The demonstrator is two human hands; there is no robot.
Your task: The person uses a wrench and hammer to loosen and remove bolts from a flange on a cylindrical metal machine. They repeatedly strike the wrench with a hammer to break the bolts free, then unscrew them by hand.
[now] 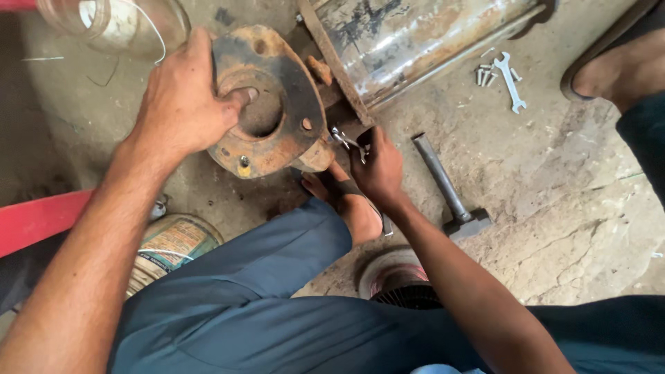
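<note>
A rusty round flange [277, 142] with a centre hole and bolt holes stands on edge on the concrete floor, joined to a large dull metal cylinder [409, 41]. My left hand [183, 100] lies over the flange's left rim, thumb hooked into the centre hole. My right hand [377, 166] grips a small silver wrench [344, 140] set at the flange's lower right edge. A bolt [244, 163] sits in the bottom hole. My foot in a sandal [346, 201] rests just below the flange.
A hammer [447, 190] lies on the floor right of my hand. A spanner [510, 82] and several loose bolts [485, 75] lie farther back. Another person's sandalled foot [616, 69] is at the top right. A tin can [173, 242], a red bar [41, 218] and a clear jar [118, 24] stand left.
</note>
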